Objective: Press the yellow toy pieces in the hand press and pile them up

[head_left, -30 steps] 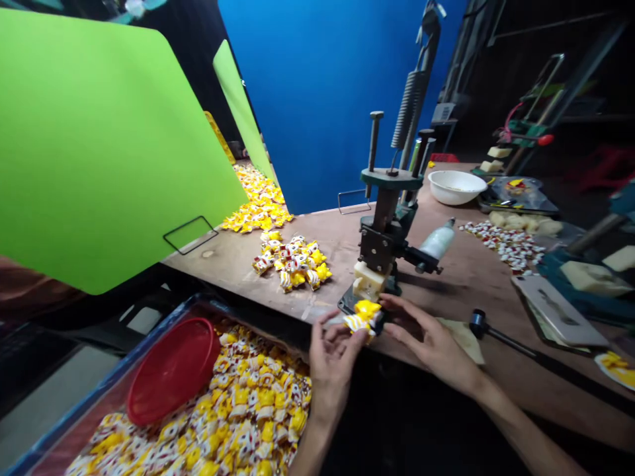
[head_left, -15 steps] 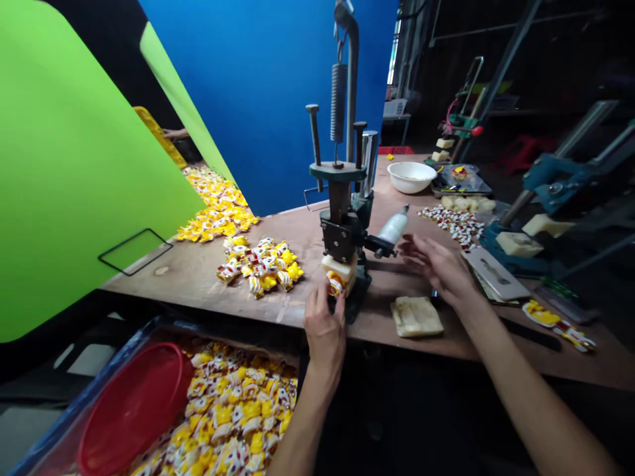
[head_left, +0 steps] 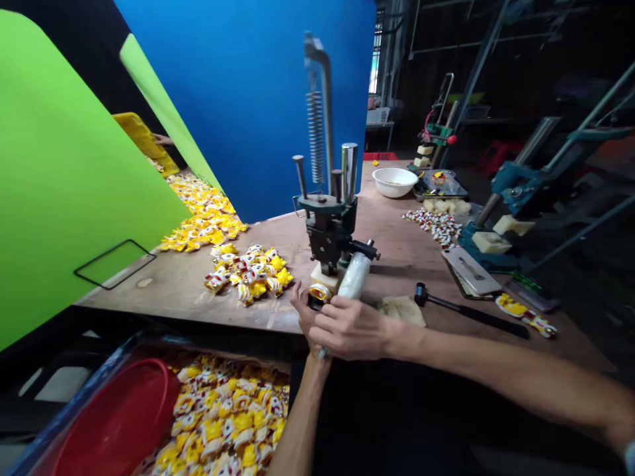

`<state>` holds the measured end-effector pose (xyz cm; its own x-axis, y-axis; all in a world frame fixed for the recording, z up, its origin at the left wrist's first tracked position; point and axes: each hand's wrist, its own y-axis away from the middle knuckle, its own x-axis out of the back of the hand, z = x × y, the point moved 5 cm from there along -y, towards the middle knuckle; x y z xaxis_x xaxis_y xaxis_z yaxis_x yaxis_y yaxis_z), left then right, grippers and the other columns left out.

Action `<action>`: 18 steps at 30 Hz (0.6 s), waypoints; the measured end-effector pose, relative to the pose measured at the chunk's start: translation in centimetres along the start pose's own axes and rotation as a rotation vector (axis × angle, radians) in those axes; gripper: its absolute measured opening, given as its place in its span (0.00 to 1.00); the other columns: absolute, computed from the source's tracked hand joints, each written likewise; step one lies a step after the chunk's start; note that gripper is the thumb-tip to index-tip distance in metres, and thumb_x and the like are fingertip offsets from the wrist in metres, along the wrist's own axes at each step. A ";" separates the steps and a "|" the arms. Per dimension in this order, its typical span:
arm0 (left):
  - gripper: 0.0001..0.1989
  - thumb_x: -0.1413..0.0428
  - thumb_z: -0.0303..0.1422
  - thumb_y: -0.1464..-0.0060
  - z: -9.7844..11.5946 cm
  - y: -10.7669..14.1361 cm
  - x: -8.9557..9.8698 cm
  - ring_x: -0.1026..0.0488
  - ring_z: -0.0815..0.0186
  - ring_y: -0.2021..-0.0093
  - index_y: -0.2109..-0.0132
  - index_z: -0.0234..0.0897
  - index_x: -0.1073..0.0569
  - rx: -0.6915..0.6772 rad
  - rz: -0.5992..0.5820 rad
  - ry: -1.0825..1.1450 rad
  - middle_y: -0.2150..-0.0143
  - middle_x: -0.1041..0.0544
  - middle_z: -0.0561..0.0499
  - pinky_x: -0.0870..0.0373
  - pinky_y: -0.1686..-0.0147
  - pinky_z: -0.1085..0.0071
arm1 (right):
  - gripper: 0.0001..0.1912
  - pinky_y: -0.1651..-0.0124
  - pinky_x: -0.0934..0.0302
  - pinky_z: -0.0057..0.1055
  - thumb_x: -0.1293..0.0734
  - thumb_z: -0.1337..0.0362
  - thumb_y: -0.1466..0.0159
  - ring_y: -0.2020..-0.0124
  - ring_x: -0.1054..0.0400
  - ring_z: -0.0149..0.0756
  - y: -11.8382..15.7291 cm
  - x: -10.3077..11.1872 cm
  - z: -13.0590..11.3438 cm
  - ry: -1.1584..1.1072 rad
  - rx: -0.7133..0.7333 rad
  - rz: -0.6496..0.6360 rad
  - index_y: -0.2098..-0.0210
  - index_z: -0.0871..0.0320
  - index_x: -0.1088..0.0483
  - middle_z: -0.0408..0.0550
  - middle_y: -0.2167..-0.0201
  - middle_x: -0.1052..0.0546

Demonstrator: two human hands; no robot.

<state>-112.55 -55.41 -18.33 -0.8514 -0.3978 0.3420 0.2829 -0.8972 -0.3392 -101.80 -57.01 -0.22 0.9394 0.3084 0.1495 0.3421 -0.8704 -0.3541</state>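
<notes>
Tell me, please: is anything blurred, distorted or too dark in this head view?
Head view: the press's coil spring looks blurred; wide-angle distortion bends the green backdrop and the wooden workbench; the far right background is very dark.

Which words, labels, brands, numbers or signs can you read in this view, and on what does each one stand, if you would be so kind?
No text can be read clearly.
The wrapped sweets: red and yellow print, too small to read.
The pale plate at the right: a dark marking, too blurred to read.
The metal tray at the back: coloured print, too small to read.
</notes>
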 end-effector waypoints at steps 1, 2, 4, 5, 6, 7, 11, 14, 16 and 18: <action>0.15 0.45 0.46 0.27 0.0 0.4 0.2 0.17 0.55 0.51 0.43 0.43 0.26 -0.016 -0.011 -0.072 0.52 0.20 0.48 0.17 0.46 0.49 | 0.15 0.41 0.20 0.42 0.24 0.39 0.46 0.61 0.17 0.37 1.0 -0.9 0.4 0.017 0.021 -0.143 0.74 0.36 0.28 0.35 0.73 0.19; 0.15 0.48 0.47 0.26 0.1 0.4 0.5 0.17 0.55 0.51 0.46 0.43 0.25 -0.042 -0.010 -0.143 0.55 0.21 0.49 0.16 0.46 0.50 | 0.14 0.37 0.23 0.43 0.23 0.40 0.47 0.58 0.17 0.38 1.2 -0.8 0.3 0.032 0.040 -0.240 0.74 0.36 0.27 0.34 0.72 0.18; 0.16 0.48 0.50 0.27 0.5 -0.4 1.1 0.17 0.54 0.50 0.48 0.44 0.25 -0.118 0.010 -0.227 0.56 0.22 0.50 0.15 0.45 0.51 | 0.15 0.36 0.25 0.42 0.22 0.40 0.47 0.54 0.18 0.39 -0.6 2.0 -1.1 -0.021 0.065 -0.200 0.69 0.38 0.23 0.35 0.66 0.16; 0.16 0.46 0.50 0.29 0.8 -1.2 1.5 0.17 0.52 0.49 0.46 0.45 0.26 -0.158 0.028 -0.221 0.55 0.21 0.49 0.14 0.45 0.52 | 0.17 0.38 0.24 0.40 0.21 0.40 0.46 0.55 0.19 0.38 -2.5 4.4 -2.1 -0.106 0.059 -0.074 0.66 0.40 0.22 0.36 0.64 0.16; 0.18 0.42 0.50 0.31 1.2 -2.1 1.8 0.17 0.51 0.47 0.43 0.45 0.28 -0.193 0.051 -0.180 0.52 0.20 0.47 0.15 0.45 0.52 | 0.19 0.42 0.23 0.36 0.20 0.41 0.45 0.57 0.20 0.36 -4.5 7.1 -2.8 -0.207 0.036 0.087 0.64 0.44 0.22 0.37 0.64 0.17; 0.22 0.38 0.49 0.34 1.6 -3.1 2.1 0.17 0.50 0.46 0.41 0.43 0.28 -0.219 0.071 -0.118 0.48 0.19 0.44 0.16 0.44 0.51 | 0.20 0.48 0.22 0.33 0.19 0.41 0.43 0.60 0.21 0.34 -6.3 9.9 -3.0 -0.309 0.004 0.266 0.63 0.47 0.23 0.39 0.66 0.18; 0.22 0.36 0.49 0.37 4.0 -5.5 2.8 0.20 0.50 0.49 0.45 0.40 0.24 -0.266 0.072 -0.028 0.49 0.19 0.41 0.20 0.45 0.50 | 0.26 0.67 0.28 0.31 0.27 0.36 0.34 0.71 0.29 0.36 -9.0 15.6 2.6 -0.462 -0.270 0.536 0.68 0.52 0.30 0.41 0.79 0.29; 0.24 0.32 0.53 0.43 4.8 -5.8 4.2 0.20 0.51 0.53 0.50 0.40 0.23 -0.103 0.089 0.016 0.54 0.20 0.43 0.19 0.50 0.53 | 0.28 0.64 0.29 0.33 0.27 0.35 0.35 0.68 0.26 0.38 -4.5 15.6 9.4 -0.386 -0.399 0.514 0.64 0.56 0.26 0.47 0.71 0.21; 0.28 0.28 0.52 0.51 4.0 -5.3 5.1 0.19 0.52 0.55 0.50 0.40 0.22 0.136 0.061 0.149 0.55 0.18 0.45 0.18 0.54 0.56 | 0.28 0.59 0.29 0.33 0.24 0.37 0.37 0.64 0.25 0.37 0.1 15.4 12.2 -0.269 -0.406 0.511 0.57 0.57 0.22 0.48 0.63 0.18; 0.29 0.26 0.50 0.55 2.6 -4.2 5.3 0.18 0.54 0.57 0.51 0.39 0.22 0.428 -0.016 0.374 0.55 0.17 0.46 0.16 0.58 0.59 | 0.27 0.55 0.31 0.32 0.22 0.40 0.38 0.61 0.25 0.36 4.3 15.2 13.0 -0.139 -0.391 0.525 0.54 0.56 0.21 0.47 0.60 0.18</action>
<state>-117.12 -54.22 -12.85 -0.9337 -0.3578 -0.0162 0.3557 -0.9316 0.0751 -85.80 -51.08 -11.46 0.9820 -0.1708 -0.0807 -0.1699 -0.9853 0.0175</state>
